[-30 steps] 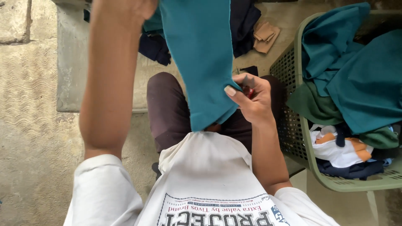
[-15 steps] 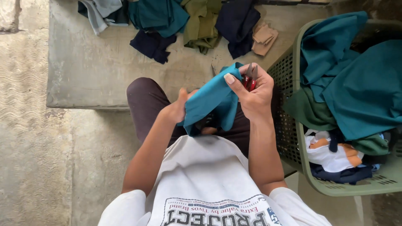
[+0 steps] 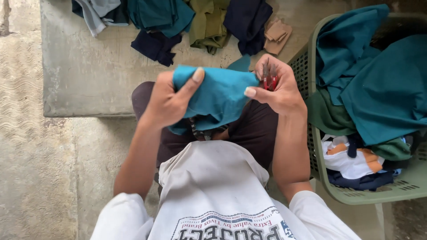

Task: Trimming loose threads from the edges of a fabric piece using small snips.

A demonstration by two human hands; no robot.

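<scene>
A teal garment (image 3: 218,95) is stretched between both hands above my lap. My left hand (image 3: 167,100) grips its left side, thumb on top of the fabric. My right hand (image 3: 278,86) pinches the right edge with the thumb and also holds a small red-handled thread clipper (image 3: 269,80) against the palm. The cloth bunches down toward my dark trousers.
A green plastic laundry basket (image 3: 356,195) stands at my right, heaped with teal, green, white and orange clothes. Several garments, teal, olive, navy, grey and tan, lie on the concrete slab (image 3: 89,75) ahead. Rough patterned floor lies to the left.
My left arm came down from high above my head. The long hanging teal garment is now gathered and held flat between both hands.
</scene>
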